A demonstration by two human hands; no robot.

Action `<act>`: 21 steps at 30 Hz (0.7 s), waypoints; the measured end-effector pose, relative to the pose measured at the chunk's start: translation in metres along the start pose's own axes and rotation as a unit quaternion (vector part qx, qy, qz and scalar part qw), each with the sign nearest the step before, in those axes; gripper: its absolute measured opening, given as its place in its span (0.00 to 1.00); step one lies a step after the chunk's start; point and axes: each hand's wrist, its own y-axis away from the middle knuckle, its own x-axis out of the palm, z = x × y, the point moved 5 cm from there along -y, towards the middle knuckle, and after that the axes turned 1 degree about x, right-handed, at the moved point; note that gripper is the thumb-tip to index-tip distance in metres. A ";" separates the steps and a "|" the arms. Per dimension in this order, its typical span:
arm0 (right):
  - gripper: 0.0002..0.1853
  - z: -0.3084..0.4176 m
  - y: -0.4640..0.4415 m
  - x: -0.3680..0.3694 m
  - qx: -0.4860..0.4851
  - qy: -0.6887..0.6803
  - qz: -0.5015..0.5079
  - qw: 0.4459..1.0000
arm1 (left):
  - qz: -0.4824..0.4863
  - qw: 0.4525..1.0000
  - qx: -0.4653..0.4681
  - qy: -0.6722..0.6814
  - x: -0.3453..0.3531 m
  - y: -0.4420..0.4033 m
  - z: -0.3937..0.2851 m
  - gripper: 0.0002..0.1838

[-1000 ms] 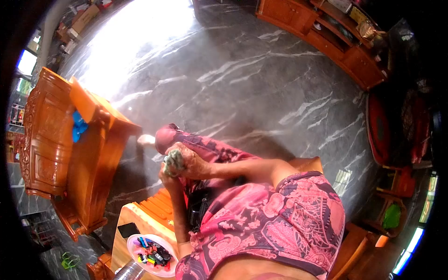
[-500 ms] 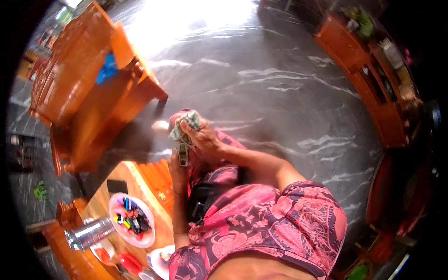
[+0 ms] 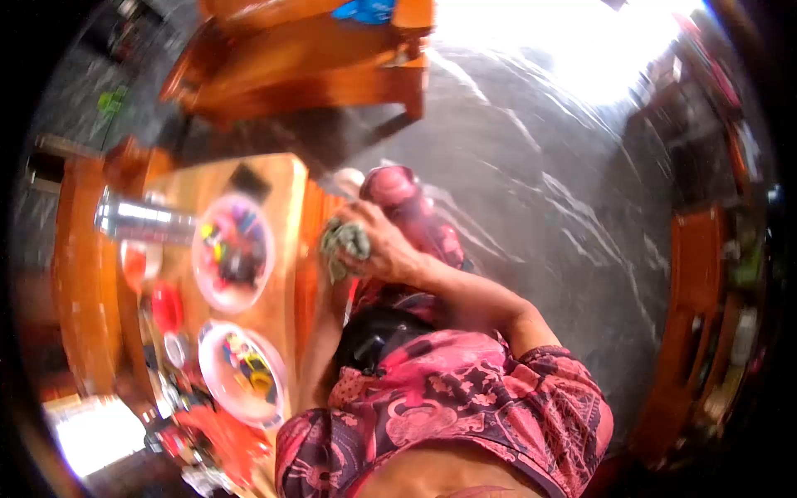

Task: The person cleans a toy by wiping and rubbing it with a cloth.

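Note:
My right hand (image 3: 378, 241) is closed around a crumpled grey-green cloth (image 3: 345, 246), above my lap near the patterned pink clothing. My left hand (image 3: 334, 278) is just below and behind the cloth, which covers most of its fingers. The small toy car seen in that hand a moment ago is hidden by the cloth now. To the left, a pale oval bowl (image 3: 230, 297) of small coloured and black pieces stands on the wooden table (image 3: 286, 191). A second white bowl (image 3: 217, 383) with yellow and dark pieces is nearer to me.
A shiny metal cylinder (image 3: 149, 220), a red object (image 3: 167, 307) and a dark flat object (image 3: 249, 181) are on the table. An orange-red bag (image 3: 228, 440) lies at its near end. A wooden bench (image 3: 299, 70) bears a blue bag (image 3: 365, 11). Wooden cabinets (image 3: 696, 257) line the right side.
The view has turned left, bringing the table and second bowl further in. My right hand and the cloth have moved down over my left hand, covering the toy car.

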 end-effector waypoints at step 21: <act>0.21 0.018 -0.071 0.098 0.223 -0.267 0.099 0.932 | -0.282 0.867 -0.175 0.372 -0.096 0.065 -0.018 0.23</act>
